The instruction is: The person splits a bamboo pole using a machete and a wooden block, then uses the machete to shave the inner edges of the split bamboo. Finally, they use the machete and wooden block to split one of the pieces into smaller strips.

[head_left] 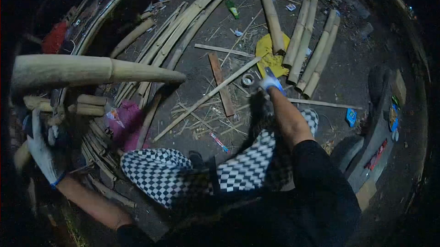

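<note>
A thick bamboo pole [87, 69] spans the left side at a height, its dark narrow end towards the middle. Below its thick end is my left hand [43, 150], in a white glove, with fingers stretched up and apart beside a dark wooden post. My right hand [271, 83], also gloved, is closed low over the ground in front of my right knee. A short grey blade-like piece sticks out past its fingers; what it grips is blurred, so I cannot tell its kind. Right by that hand lie a tape roll [248, 79] and a yellow sack [264, 49].
Cut bamboo lengths [302, 31] lie at the upper right, and long split bamboo [172, 40] at the upper left. A flat brown board [221, 84] and thin strips cover the middle ground. A pink sack [128, 123] lies left of my checkered knees; a curved grey edge [373, 141] stands right.
</note>
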Tool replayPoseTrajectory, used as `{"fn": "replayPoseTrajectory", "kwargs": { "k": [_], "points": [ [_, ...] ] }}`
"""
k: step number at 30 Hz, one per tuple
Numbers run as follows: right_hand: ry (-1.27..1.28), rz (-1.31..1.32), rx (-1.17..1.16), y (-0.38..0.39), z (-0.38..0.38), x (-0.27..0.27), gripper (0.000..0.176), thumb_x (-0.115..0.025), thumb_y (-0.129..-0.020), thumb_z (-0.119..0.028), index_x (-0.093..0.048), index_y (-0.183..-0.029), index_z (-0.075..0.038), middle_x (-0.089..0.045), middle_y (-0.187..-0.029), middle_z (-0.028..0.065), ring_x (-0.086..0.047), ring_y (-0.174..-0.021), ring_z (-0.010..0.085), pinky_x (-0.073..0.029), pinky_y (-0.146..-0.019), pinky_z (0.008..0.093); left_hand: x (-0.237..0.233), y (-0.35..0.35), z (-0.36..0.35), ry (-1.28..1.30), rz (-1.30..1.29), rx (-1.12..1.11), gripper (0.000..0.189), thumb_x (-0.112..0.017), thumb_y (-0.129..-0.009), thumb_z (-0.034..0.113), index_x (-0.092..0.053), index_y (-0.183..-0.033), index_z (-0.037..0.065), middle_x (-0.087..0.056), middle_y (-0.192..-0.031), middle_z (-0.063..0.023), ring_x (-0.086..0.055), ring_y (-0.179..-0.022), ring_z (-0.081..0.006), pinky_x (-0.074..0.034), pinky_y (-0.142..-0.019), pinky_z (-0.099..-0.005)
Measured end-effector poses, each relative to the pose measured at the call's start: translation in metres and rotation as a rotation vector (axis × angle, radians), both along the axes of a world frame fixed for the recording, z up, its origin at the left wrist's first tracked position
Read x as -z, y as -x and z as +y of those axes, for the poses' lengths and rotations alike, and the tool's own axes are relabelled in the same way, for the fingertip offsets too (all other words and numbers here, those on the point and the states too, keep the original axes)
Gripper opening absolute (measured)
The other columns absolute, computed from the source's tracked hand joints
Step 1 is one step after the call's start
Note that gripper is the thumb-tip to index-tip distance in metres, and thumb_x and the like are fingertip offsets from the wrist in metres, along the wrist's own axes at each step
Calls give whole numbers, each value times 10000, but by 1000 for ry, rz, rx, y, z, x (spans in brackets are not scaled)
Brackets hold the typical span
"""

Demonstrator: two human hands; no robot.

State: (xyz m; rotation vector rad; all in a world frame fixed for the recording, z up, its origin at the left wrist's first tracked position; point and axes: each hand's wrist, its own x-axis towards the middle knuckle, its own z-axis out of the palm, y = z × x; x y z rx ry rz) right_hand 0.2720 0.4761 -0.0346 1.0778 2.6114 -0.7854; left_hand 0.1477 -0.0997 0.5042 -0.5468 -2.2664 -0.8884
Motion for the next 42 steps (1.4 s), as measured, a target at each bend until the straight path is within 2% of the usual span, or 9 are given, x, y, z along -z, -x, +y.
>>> {"fn": "replayPoseTrajectory", "kwargs": {
  "k": [3, 11, 14, 18, 21, 27, 29, 32, 42],
  "points": [
    [180, -151, 251, -52, -11, 103, 556, -720, -766, -381, -618, -1210, -63, -629, -1193, 214, -621, -1095, 329, -508, -894, 432, -22, 5, -14, -121, -283, -153, 407, -496, -976, 151, -512, -1381, 105, -491, -1327, -110, -527, -1140, -185, -478, -907, -334],
    [375, -17, 82, 43, -151, 91, 764, -838, -616, -496, -620, -1128, 29, -600, -1198, 264, -584, -1120, 392, -479, -941, 452, -12, -37, -30, 114, -118, -270, 469, -518, -928, 76, -488, -1395, 112, -471, -1367, -101, -497, -1232, -225, -486, -933, -331],
    [266, 46, 201, 74, -186, 124, 703, -826, -653, -470, -631, -1114, 23, -618, -1147, 277, -600, -1087, 396, -489, -910, 466, -5, -42, 14, -510, -198, -384, 319, -494, -982, 209, -596, -1257, 86, -522, -1145, -39, -511, -849, -119, -478, -778, -259],
    [147, 186, 153, 70, -175, 110, 737, -818, -676, -441, -574, -1203, 13, -654, -1119, 215, -632, -1034, 374, -522, -874, 435, 17, -28, 65, 489, 350, -346, 271, -587, -938, 208, -599, -1179, 84, -573, -931, -57, -553, -753, -77, -458, -617, -214],
    [289, -125, 152, 80, -149, 100, 797, -807, -680, -473, -539, -1248, 18, -649, -1164, 191, -628, -1061, 355, -515, -903, 422, 0, -7, 96, -417, -222, -278, 197, -632, -912, 220, -586, -1035, 74, -560, -748, -4, -514, -489, -82, -399, -432, -210],
    [251, -243, -216, 100, -115, 93, 657, -633, -793, -597, -644, -1122, -28, -649, -1164, 199, -635, -1049, 357, -509, -849, 455, -8, 18, 78, -415, -427, 62, 274, -651, -909, 310, -600, -932, 42, -529, -698, 18, -482, -516, -62, -400, -473, -221],
    [19, -312, -1022, 107, -93, 91, 603, -581, -831, -582, -692, -1011, -18, -670, -1121, 194, -640, -1029, 378, -514, -830, 472, -10, 30, 70, -380, -421, 64, 302, -657, -904, 342, -567, -869, 56, -492, -653, 29, -454, -474, -56, -385, -444, -226],
    [-28, -249, -462, 100, -15, 154, 432, -538, -880, -447, -726, -976, -70, -691, -1073, 185, -657, -1010, 375, -538, -802, 465, -13, 50, 53, -334, -442, 184, 287, -654, -909, 326, -577, -929, 50, -480, -657, 20, -450, -459, -72, -400, -435, -228],
    [-892, -64, -556, -33, 1, -236, 210, -565, -823, -240, -730, -867, -118, -720, -846, 118, -697, -681, 308, -539, -569, 435, -24, 81, 36, -268, -382, 318, 290, -632, -905, 323, -591, -861, 39, -495, -639, 10, -481, -487, -90, -444, -461, -256]
  ]
}}
